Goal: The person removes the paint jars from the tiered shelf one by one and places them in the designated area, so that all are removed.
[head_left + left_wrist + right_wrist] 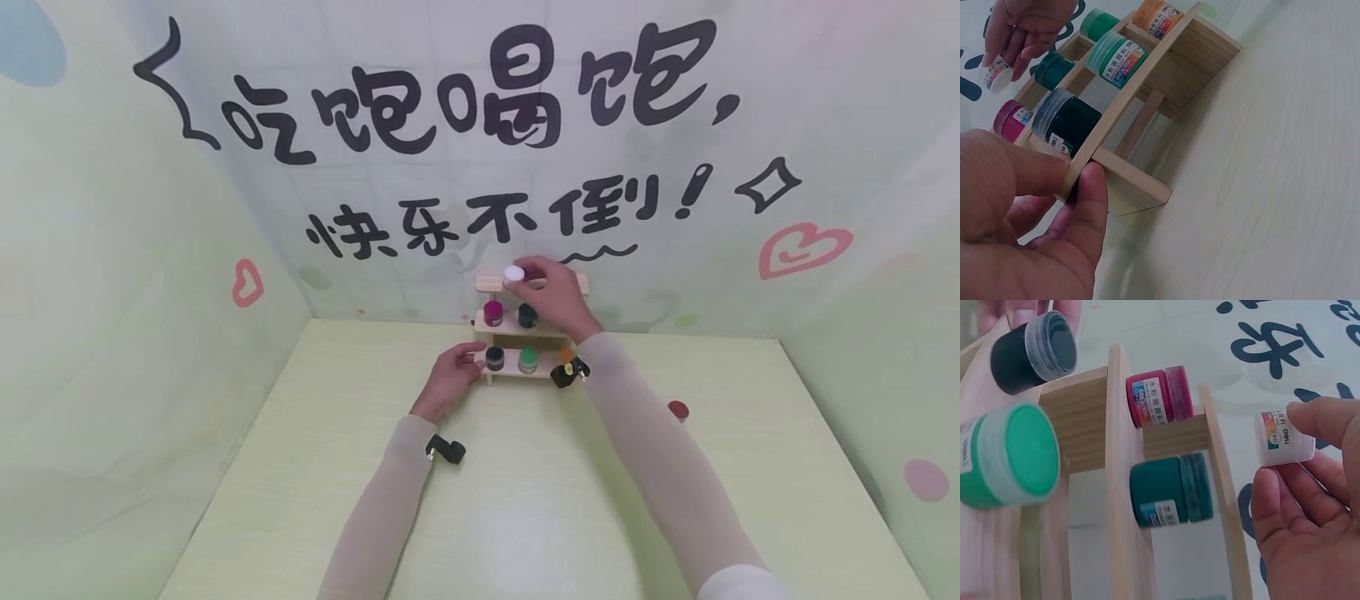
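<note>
A three-step wooden rack [491,283] stands at the back of the table against the printed cloth. My left hand [450,379] pinches the left end of its lowest step between thumb and fingers. Just over the top step, my right hand [558,292] holds a small white paint jar [1282,439] by its sides, tipped over. On the lowest step sit a black jar [1066,122], a light green jar [528,360] and an orange jar [1157,17]. The middle step carries a magenta jar [492,313], a dark teal jar [1169,490] and a green jar [1099,24].
A red-lidded jar [678,410] stands alone on the pale table [525,500], right of the rack and partly behind my right sleeve. A cloth backdrop [420,292] with large black lettering rises behind the table and along both sides.
</note>
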